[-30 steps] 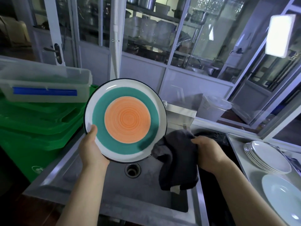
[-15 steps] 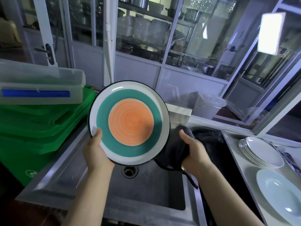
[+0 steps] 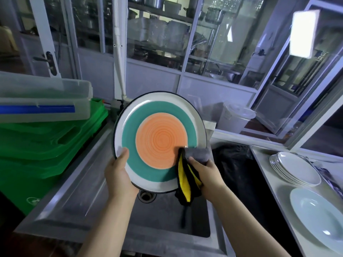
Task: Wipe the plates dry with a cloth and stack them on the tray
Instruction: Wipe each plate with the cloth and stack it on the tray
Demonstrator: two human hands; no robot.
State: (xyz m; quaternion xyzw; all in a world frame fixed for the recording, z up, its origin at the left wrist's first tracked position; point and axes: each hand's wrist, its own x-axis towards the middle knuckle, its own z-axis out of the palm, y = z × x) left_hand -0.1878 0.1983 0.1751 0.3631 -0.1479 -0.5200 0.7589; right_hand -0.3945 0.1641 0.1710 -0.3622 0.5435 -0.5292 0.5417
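Right now: wiping underway, over the sink (image 3: 96, 190). Plate (image 3: 160, 141), orange centre with teal ring, held nearly upright and facing the person. Left hand (image 3: 118, 175) grips its lower-left rim, thumb on the face, other fingers hidden behind. Right hand (image 3: 206, 173) has its fingers clamped round a bunched cloth (image 3: 193, 164), grey and black with yellow, pressed to the lower-right face. To do it well, I'd judge: sweep in circles, turn the plate, dry the back too. Wiped plates (image 3: 295, 168) lie stacked on the worktop (image 3: 278, 193) to the right.
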